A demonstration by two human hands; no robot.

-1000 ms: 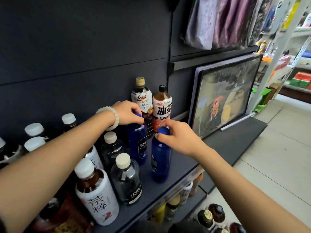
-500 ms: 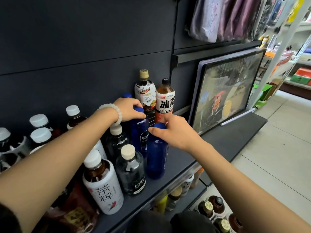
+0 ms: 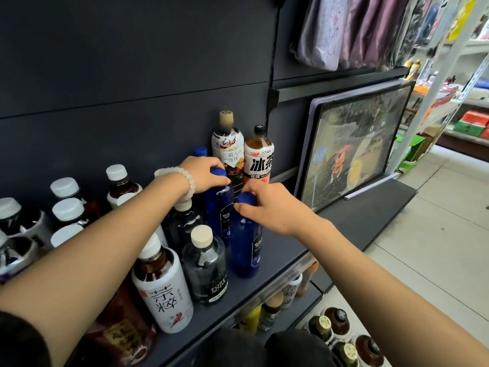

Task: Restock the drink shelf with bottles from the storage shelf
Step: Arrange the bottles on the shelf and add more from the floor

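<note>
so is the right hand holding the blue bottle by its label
No, the right hand grips the front blue bottle at its cap, well above the label, while the bottle stands on the shelf.

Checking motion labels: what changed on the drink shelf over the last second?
The right hand slid its blue bottle back and left, beside the blue bottle under the left hand. Both hands keep their grip on the caps. Surrounding bottles and the framed picture did not shift.

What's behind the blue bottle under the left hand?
Behind the blue bottle held by the left hand, another blue cap shows against the back panel; that bottle's body is hidden.
</note>
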